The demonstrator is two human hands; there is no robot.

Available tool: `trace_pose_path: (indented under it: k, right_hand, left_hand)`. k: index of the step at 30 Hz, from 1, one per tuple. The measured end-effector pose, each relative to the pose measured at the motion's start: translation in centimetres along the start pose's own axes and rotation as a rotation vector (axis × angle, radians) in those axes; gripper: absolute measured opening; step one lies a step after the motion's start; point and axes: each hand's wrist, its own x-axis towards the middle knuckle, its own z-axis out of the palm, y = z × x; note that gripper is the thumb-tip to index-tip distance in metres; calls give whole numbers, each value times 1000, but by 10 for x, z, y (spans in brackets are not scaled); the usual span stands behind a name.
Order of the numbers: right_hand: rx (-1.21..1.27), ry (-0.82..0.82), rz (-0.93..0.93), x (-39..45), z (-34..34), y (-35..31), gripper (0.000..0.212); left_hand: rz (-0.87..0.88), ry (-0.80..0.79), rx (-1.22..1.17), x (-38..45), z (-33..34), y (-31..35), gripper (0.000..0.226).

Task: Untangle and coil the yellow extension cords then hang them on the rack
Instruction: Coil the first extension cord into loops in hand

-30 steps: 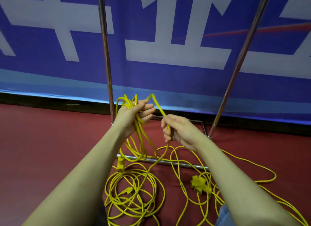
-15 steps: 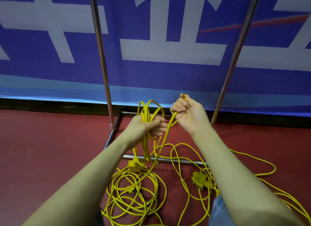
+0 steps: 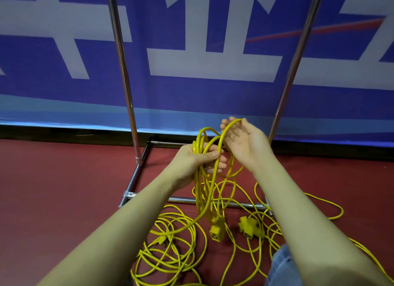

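Observation:
My left hand [image 3: 199, 160] grips a bundle of several yellow cord loops [image 3: 204, 183] that hang down from it, ending in a yellow socket block [image 3: 217, 231] just above the floor. My right hand [image 3: 245, 141] is held palm up beside it, fingers loosely curved, with one yellow strand [image 3: 229, 126] draped over the fingertips. That strand runs down to a loose yellow coil [image 3: 170, 249] on the red floor. A second socket block [image 3: 250, 227] and more tangled cord [image 3: 319, 207] lie to the right. The metal rack [image 3: 122, 68] stands right behind my hands.
The rack's chrome base bar [image 3: 185, 199] crosses the floor under the hanging loops, and its right upright [image 3: 298, 51] leans away. A blue and white banner [image 3: 202, 62] covers the wall behind. My jeans-clad knee [image 3: 281, 264] shows at the bottom right.
My right hand has opened from a pinch on the strand to a palm-up hold and carried the strand over toward the bundle. The hanging socket block has swung right and lower.

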Motion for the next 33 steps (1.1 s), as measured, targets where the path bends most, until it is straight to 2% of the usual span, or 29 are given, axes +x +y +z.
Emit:
trace_pose_path:
  k: [3,6,8,10,13,17,19,26,33]
  right_hand:
    - [-427,18,-29,-10,-4,6,21]
    - [-721,-145,76,-22,-4,17,20]
    - [-824,-307,191,-28,-5,27,19]
    - [-931,-437,210,-30,-5,38,15]
    - [-972,-449,106,-30,0,48,16]
    - [-902,-347,-26,-31,11,50,23]
    - [-785,-322,-21,-31,16,47,25]
    - [-104,-165,85,-17,23,29,26]
    - [295,32,58,3,16,26,26]
  left_hand:
    - [48,80,-90,3,1,6,12]
    - [110,197,-265,6,-5,13,11]
    - [139,257,-323,7,-13,17,12]
    - [162,279,-302,6,-21,20,11]
    - [170,275,-271,5,-31,22,11]
    - [118,275,-215,2,-51,26,17]
    - [68,262,-182,-1,-58,24,18]
    - [-107,86,-7,-8,-57,7,23]
    - [-186,-113,132,-10,-45,1,19]
